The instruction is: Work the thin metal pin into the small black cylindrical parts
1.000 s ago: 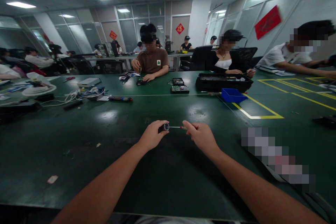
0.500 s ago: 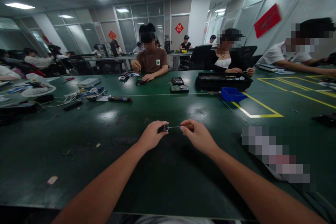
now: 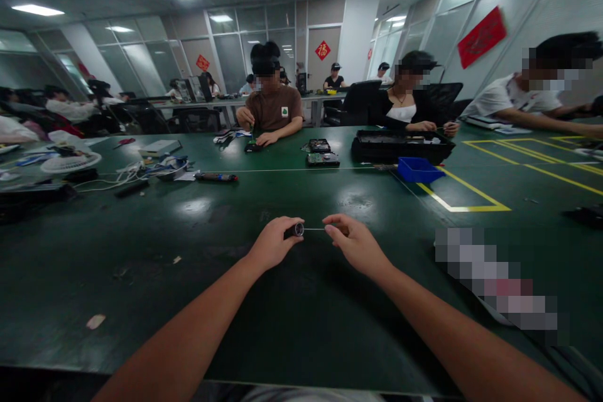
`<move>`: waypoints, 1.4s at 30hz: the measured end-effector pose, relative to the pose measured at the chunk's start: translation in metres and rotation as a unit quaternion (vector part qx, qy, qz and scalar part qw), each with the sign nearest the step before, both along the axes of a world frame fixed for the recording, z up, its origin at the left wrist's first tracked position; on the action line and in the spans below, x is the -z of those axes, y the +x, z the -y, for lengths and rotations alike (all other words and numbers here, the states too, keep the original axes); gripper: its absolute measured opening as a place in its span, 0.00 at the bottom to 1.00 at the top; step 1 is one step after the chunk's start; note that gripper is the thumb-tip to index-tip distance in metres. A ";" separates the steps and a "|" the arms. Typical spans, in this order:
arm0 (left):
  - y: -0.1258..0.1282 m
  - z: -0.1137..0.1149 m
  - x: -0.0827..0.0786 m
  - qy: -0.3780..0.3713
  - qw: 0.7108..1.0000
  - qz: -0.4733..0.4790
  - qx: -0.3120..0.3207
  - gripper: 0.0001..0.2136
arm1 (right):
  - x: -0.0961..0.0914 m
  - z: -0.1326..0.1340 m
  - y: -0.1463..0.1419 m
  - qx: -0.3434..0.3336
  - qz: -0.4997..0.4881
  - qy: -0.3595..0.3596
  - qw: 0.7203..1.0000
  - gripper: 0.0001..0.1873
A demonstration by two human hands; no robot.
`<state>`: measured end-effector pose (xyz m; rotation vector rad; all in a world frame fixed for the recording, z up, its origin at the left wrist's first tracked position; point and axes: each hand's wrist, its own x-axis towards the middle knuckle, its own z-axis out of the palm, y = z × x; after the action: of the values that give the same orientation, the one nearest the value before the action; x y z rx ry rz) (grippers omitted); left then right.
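My left hand (image 3: 274, 243) is closed around a small dark cylindrical part (image 3: 298, 230), whose round, light-rimmed end faces right. The rest of that part is hidden by my fingers. A screwdriver (image 3: 314, 228) points left, its thin metal shaft level and its tip meeting the round end. My right hand (image 3: 351, 240) grips the screwdriver at its handle, which is mostly covered by my fingers and thumb. Both hands are above the green table (image 3: 301, 320), in front of me.
A blurred-out pale object (image 3: 494, 282) lies to my right. Farther off are a blue bin (image 3: 419, 169), a long black housing (image 3: 402, 147), circuit-board devices (image 3: 323, 158), a pen-like tool (image 3: 217, 177), a white fan-like part (image 3: 70, 162) and tangled cables (image 3: 164, 168). Across the table sit several people.
My right fingers have shifted on the screwdriver, and less of its handle shows now. The left hand and the dark part stay nearly in place.
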<state>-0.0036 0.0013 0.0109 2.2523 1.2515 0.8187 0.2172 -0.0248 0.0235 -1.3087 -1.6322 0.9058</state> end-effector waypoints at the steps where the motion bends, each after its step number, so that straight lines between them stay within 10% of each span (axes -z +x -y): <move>1: 0.000 0.000 0.000 0.002 1.000 0.001 -0.001 0.16 | 0.001 0.000 0.000 -0.003 -0.002 -0.001 1.000 0.13; 32: 0.002 0.002 0.001 -0.003 1.000 -0.003 -0.020 0.17 | 0.005 -0.002 -0.003 0.042 -0.148 -0.009 0.988 0.15; 42: 0.004 0.003 0.001 0.035 0.999 -0.001 -0.006 0.18 | 0.012 -0.011 0.000 0.037 -0.357 -0.160 0.920 0.13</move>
<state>0.0006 -0.0017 0.0095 2.3039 1.2563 0.8766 0.2173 -0.0138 0.0111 -1.0469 -0.8823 1.4374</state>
